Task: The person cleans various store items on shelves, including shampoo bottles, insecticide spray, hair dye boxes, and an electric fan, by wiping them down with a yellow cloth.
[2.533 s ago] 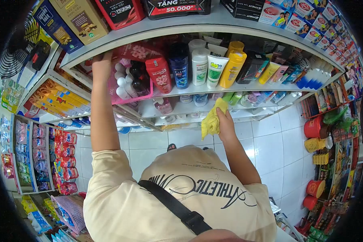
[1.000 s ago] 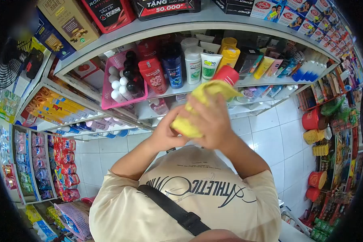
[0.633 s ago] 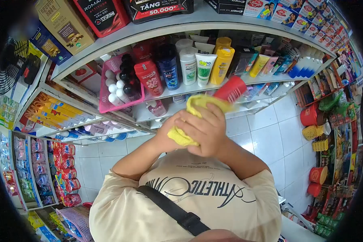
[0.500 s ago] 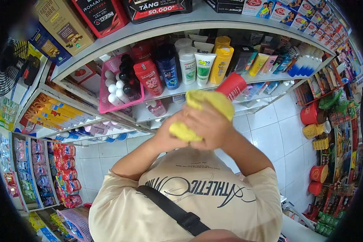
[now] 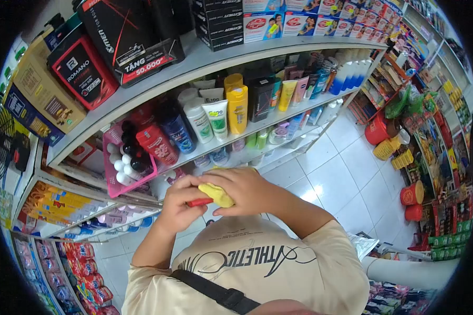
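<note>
Hands at centre of frame, brought together in front of the beige shirt (image 5: 278, 257). Left hand (image 5: 180, 203): fingers curled in around a red item (image 5: 198, 202); I see only a short red stretch, the rest covered by the hands, so I cannot tell its full shape. Right hand (image 5: 243, 190): bent over a bunched yellow cloth (image 5: 218, 194), palm side hidden from me. The cloth lies between the two hands, right beside the red item.

Just above and left of the hands, I log a pink basket (image 5: 134, 185) of round-capped bottles. Next to it on the same shelf, running rightward: red bottle (image 5: 157, 145), blue bottle (image 5: 177, 131), white bottle (image 5: 198, 121), white-and-green tube (image 5: 216, 119), yellow bottle (image 5: 237, 110), all upright. Upper left, on the top shelf, I read ROMANO on a red-and-black pack (image 5: 84, 71). Tiled floor (image 5: 333, 184) at right of centre.
</note>
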Tool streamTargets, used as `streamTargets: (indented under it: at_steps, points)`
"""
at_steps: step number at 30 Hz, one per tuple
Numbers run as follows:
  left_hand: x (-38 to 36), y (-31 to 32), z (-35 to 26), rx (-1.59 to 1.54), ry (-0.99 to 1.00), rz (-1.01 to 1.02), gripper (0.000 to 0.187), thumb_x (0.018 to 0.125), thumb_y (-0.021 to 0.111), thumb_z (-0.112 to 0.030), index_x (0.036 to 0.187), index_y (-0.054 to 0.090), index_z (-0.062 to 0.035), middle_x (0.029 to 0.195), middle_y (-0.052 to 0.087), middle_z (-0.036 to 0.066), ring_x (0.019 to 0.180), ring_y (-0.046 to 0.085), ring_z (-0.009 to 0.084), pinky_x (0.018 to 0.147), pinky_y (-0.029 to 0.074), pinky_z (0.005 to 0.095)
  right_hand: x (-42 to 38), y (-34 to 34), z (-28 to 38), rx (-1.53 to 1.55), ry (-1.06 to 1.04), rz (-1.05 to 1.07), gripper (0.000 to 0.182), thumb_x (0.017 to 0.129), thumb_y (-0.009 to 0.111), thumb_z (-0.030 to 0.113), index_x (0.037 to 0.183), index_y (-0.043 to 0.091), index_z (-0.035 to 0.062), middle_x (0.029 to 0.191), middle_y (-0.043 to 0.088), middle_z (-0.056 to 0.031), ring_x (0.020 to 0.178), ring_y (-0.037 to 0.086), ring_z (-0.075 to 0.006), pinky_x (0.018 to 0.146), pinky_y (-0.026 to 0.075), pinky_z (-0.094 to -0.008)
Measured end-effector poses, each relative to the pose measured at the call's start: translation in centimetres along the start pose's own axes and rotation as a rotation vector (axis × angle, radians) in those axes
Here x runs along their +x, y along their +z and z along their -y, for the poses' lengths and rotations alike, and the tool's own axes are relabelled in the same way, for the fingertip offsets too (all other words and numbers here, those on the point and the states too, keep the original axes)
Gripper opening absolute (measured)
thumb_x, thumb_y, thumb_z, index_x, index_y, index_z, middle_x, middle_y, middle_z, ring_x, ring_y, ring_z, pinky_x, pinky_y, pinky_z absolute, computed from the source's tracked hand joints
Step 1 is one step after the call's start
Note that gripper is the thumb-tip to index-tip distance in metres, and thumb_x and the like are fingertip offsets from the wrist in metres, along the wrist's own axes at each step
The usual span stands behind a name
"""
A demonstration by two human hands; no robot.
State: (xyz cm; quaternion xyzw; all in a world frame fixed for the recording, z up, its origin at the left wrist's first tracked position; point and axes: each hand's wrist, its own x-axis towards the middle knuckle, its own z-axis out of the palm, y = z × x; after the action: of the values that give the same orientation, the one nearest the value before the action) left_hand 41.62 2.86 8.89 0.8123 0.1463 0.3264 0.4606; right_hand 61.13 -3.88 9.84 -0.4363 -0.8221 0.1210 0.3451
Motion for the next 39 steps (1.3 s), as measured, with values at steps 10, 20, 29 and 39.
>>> streamTargets:
  at_steps: [10, 20, 29, 39]
  points:
    - [1.0, 0.9, -1.1, 0.24, 0.236, -0.032, 0.044, 0.059, 0.058, -0.005, 0.103, 0.058, -0.0059, 0.114, 0.044, 0.015, 0.11, 0.044, 0.0313, 0.086, 0.041, 0.0411, -2.2, 2.0, -2.3, 0.855, 0.248, 0.108, 0.068, 0.059, 0.07, 0.01, 0.119, 0.04, 0.0038, 0.102, 0.055, -0.009, 0.094, 0.054, -0.0215, 0.083, 0.043, -0.0337]
    - [0.9, 7.5, 3.1, 0.072, 0.003, -0.113, 0.074, 0.07, 0.065, -0.009, 0.133, 0.026, -0.0032, 0.128, 0.033, 0.023, 0.116, 0.039, 0.0359, 0.094, 0.037, 0.0399, -1.1, 4.5, -1.7, 1.003, 0.383, -0.769, 0.052, 0.078, 0.053, -0.004, 0.126, 0.034, 0.0002, 0.097, 0.048, -0.0031, 0.088, 0.049, -0.0116, 0.08, 0.043, -0.0273]
    - [1.8, 5.9, 1.3, 0.646, 0.211, -0.192, 0.072, 0.056, 0.074, -0.022, 0.118, 0.043, -0.0013, 0.124, 0.038, 0.023, 0.113, 0.04, 0.0418, 0.092, 0.035, 0.0484, -1.4, 5.4, -2.5, 1.192, 0.156, -0.854, 0.052, 0.075, 0.06, 0.011, 0.121, 0.036, 0.0015, 0.102, 0.047, -0.0054, 0.095, 0.047, -0.0155, 0.086, 0.039, -0.0314]
    - [1.7, 5.8, 1.9, 0.284, 0.136, -0.019, 0.072, 0.063, 0.069, -0.016, 0.124, 0.035, 0.0011, 0.117, 0.045, 0.022, 0.105, 0.05, 0.0353, 0.087, 0.042, 0.0376, -3.5, 6.1, -5.1, 1.433, 0.247, -0.981, 0.046, 0.087, 0.051, 0.03, 0.123, 0.036, 0.0059, 0.108, 0.049, -0.0064, 0.094, 0.052, -0.0164, 0.081, 0.044, -0.0332]
